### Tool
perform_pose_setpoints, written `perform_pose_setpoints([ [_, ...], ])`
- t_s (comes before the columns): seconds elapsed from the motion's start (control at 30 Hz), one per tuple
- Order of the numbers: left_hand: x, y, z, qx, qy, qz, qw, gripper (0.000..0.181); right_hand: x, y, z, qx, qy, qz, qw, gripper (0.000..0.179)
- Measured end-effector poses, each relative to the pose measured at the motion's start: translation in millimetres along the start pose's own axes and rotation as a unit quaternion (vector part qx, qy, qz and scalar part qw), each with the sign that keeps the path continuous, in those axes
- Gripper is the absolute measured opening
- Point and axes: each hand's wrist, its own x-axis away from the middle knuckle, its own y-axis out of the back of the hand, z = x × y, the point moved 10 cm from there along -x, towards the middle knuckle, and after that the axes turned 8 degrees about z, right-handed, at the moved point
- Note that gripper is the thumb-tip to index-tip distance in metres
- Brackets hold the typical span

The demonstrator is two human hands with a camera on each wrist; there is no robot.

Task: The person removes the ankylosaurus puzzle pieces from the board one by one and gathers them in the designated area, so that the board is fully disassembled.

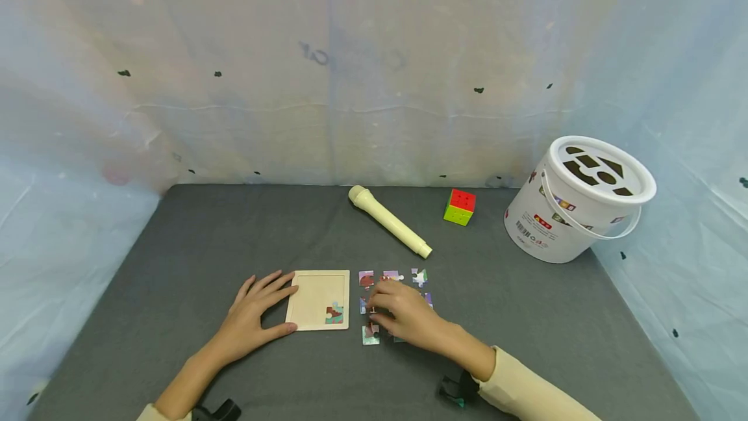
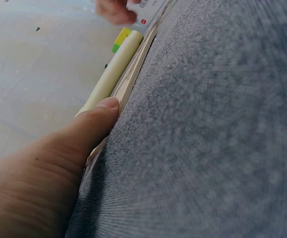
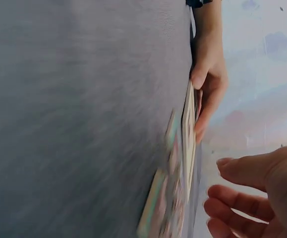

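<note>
My left hand (image 1: pixel 248 317) rests at the left side of a square wooden puzzle tray (image 1: pixel 306 301), its fairly straight fingertips and thumb touching the edge. One puzzle piece (image 1: pixel 334 313) lies in the tray's lower right corner. My right hand (image 1: pixel 411 314) is above the loose jigsaw pieces (image 1: pixel 371 335) to the right of the tray. In the right wrist view, its thumb (image 3: pixel 247 171) and bent fingers stand apart with nothing between them. This hand hides some of the pieces in the head view.
A cream toy microphone (image 1: pixel 390 221) lies behind the pieces. Farther right are a red and green puzzle cube (image 1: pixel 460 206) and a white bucket (image 1: pixel 549 213) with shape holes in its lid. Plastic sheeting (image 1: pixel 327 83) rises behind the grey table (image 1: pixel 245 232).
</note>
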Motion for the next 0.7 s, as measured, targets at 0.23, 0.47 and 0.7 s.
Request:
perform_pose_setpoints([
  [0.23,-1.1,-0.7,-0.2,0.001,0.004,0.002,1.0000,0.072,-33.4,-21,8,0.021,-0.020,0.056,0.9980,0.028],
  [0.47,0.0,-0.6,-1.5,0.006,0.006,0.003,1.0000,0.071,-47.3,-41,8,-0.002,-0.052,0.113,0.9922,0.036],
  [0.7,-0.1,-0.4,-1.6,0.008,0.006,0.002,0.9999,0.071,-51.0,-48,7,0.011,-0.078,0.136,0.9876,0.036],
])
